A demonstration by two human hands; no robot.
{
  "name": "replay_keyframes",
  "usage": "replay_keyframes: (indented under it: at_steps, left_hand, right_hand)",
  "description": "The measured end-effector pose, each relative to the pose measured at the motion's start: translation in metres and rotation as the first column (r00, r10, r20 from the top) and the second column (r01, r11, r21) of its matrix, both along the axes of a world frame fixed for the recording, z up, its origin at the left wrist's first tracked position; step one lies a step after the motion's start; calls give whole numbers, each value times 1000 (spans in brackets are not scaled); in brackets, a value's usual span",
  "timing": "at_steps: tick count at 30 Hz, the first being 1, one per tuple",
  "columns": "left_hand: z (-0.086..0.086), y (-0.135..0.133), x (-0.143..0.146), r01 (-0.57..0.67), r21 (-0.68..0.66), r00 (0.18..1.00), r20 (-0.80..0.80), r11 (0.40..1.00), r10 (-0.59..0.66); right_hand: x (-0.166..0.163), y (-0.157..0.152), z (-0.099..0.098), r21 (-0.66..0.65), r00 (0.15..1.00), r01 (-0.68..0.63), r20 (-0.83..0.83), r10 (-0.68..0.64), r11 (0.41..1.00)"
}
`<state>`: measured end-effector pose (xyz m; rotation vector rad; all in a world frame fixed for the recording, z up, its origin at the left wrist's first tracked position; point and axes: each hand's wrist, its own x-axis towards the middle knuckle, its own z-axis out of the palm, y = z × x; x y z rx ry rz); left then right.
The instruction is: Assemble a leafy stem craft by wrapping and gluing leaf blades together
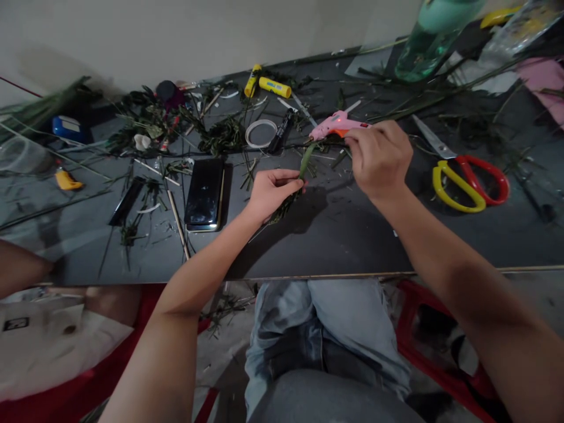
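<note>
My left hand point(274, 191) is closed in a pinch around a green leaf strip point(307, 157), which stands up from the fingers. A darker, plaited-looking leafy part point(285, 210) hangs below that hand, partly hidden by it. My right hand point(382, 157) grips the handle end of a pink hot glue gun point(331, 124) with an orange trigger and a small red light. The gun's nozzle points left, just above the tip of the leaf strip; whether they touch I cannot tell. A white glue stick point(353, 106) pokes out of the gun's back.
Scissors point(462, 176) with red and yellow handles lie at right, a green bottle point(429, 50) behind. A dark phone point(205, 194), a white ring point(261, 134), yellow tubes point(274, 87) and leaf scraps cover the dark table point(348, 247). Another person's arm point(22, 267) rests at left.
</note>
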<state>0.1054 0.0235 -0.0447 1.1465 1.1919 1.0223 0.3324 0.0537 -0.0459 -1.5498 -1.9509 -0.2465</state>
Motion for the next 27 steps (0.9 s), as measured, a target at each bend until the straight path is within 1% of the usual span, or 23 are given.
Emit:
replay_keyframes:
  at_steps: [2, 3, 4, 5, 6, 7, 8, 9, 10, 11, 12, 13, 14, 15, 17, 18, 19, 20, 22, 23, 24, 25, 27]
  left_hand:
    - [-2, 0, 0, 7, -3, 1000, 3, 1000, -7]
    - [-3, 0, 0, 7, 12, 1000, -7, 1000, -6]
    - [-5, 1, 0, 3, 39, 1000, -23, 999, -2]
    - [-7, 1, 0, -3, 75, 999, -39, 997, 6]
    - [-10, 1, 0, -11, 119, 999, -51, 993, 17]
    - [-12, 1, 0, -16, 167, 998, -57, 986, 26]
    - [-14, 0, 1, -20, 215, 998, -58, 976, 33]
    - [-16, 0, 1, -24, 260, 998, -55, 965, 39]
    - [-17, -1, 2, -32, 301, 998, -48, 953, 49]
    - [-19, -2, 2, -44, 336, 997, -42, 941, 62]
    - [-20, -3, 2, -60, 366, 996, -37, 929, 80]
    - [-20, -3, 2, -78, 389, 994, -35, 918, 99]
    - [-21, -4, 3, -94, 408, 992, -35, 908, 119]
    - [-21, -4, 3, -104, 419, 990, -39, 902, 132]
    - [-22, -5, 3, -108, 425, 988, -51, 899, 143]
    - [-22, -5, 3, -106, 424, 988, -57, 900, 143]
    - [-22, -5, 3, -99, 422, 988, -62, 901, 138]
    - [-22, -6, 4, -91, 422, 989, -67, 902, 131]
    - [-22, -7, 5, -66, 426, 991, -77, 902, 109]
    - [-22, -8, 6, -53, 428, 992, -83, 902, 98]
    - [-21, -9, 7, -41, 431, 992, -90, 901, 88]
    - [-20, -10, 7, -32, 436, 992, -95, 900, 81]
    - [-19, -12, 9, -22, 448, 992, -101, 894, 75]
  right_hand:
    - [-4, -1, -5, 78, 996, -37, -73, 43, 996]
    - [-7, -2, -7, 113, 987, -58, -144, 74, 992]
    - [-10, -4, -8, 133, 963, -80, -245, 111, 988]
    - [-15, -7, -9, 139, 915, -114, -371, 159, 984]
    - [-20, -10, -10, 129, 834, -161, -512, 205, 979]
    - [-25, -14, -9, 99, 722, -224, -652, 233, 970]
    - [-31, -17, -8, 55, 586, -301, -777, 231, 952]
    - [-36, -21, -6, -14, 454, -395, -873, 182, 919]
    - [-41, -24, -4, -82, 336, -493, -936, 102, 866]
    - [-44, -26, -2, -137, 242, -582, -970, 9, 802]
    - [-46, -27, 0, -178, 178, -649, -981, -81, 740]
    - [-47, -28, 1, -197, 133, -683, -980, -145, 703]
    - [-48, -28, 2, -202, 103, -684, -978, -181, 701]
    - [-48, -28, 2, -198, 85, -658, -978, -189, 727]
    - [-47, -28, 1, -166, 67, -575, -985, -156, 801]
    - [-48, -28, 1, -150, 63, -562, -988, -138, 813]
    - [-49, -28, 0, -143, 62, -587, -989, -132, 797]
    - [-50, -28, 0, -148, 67, -642, -988, -138, 753]
    - [-53, -29, 0, -171, 81, -763, -982, -170, 623]
    - [-55, -30, -1, -180, 84, -800, -978, -189, 573]
    - [-56, -30, -1, -184, 83, -815, -975, -204, 549]
    - [-57, -30, -1, -185, 77, -812, -974, -213, 553]
    - [-58, -30, -2, -187, 82, -782, -977, -199, 594]
